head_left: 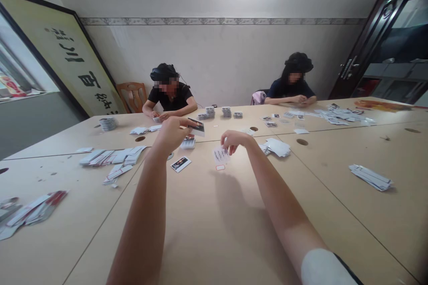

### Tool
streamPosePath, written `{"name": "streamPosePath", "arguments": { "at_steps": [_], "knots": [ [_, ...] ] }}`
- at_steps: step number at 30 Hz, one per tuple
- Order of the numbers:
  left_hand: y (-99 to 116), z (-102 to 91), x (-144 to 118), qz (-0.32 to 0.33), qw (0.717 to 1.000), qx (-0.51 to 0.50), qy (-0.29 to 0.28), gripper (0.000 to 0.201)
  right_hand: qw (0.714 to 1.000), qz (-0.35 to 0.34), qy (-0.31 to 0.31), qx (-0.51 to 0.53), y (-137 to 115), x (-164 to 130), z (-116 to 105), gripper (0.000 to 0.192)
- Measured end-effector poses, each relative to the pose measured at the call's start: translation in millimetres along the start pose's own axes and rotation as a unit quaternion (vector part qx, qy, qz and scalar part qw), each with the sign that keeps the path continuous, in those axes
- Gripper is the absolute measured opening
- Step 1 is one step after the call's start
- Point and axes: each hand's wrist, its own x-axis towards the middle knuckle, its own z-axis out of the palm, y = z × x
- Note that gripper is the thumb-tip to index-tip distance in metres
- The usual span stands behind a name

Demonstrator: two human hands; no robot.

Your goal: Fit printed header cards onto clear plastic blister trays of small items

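Above table [214, 231], cards [196, 126] between fingers [180, 122]

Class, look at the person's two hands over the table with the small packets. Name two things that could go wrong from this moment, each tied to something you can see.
1. The left hand pinches a dark card by one end, up in the air; a light grip might let it drop onto the small stack below.
2. The right hand dangles a thin white packet just above the table; it could slip and mix with the loose white pile nearby.
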Motion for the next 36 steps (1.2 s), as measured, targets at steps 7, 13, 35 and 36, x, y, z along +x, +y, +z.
{"name": "streamPosePath", "arguments": {
  "at_steps": [7, 13, 35, 36],
  "knots": [
    [-32, 77.1, 26, -0.122, 0.965, 0.049, -0.225, 0.017, 0.999, 0.024, 0.028, -0.034, 31, 0, -28, 0.02],
    [-25, 95.5, 25, -0.086, 0.989, 0.039, -0.116, 0.031, 0.991, -0.108, 0.071, 0.045, 8, -40, -45, 0.008],
    [51, 3.9, -40, 0.038, 0.955, -0.268, -0.12, 0.034, 0.91, -0.36, 0.131, 0.16, -78, -117, 9, 0.018],
    [52, 1.9, -42, 0.042, 0.956, -0.266, -0.116, 0.034, 0.905, -0.365, 0.138, 0.167, -79, -118, 11, 0.016]
  ]
}}
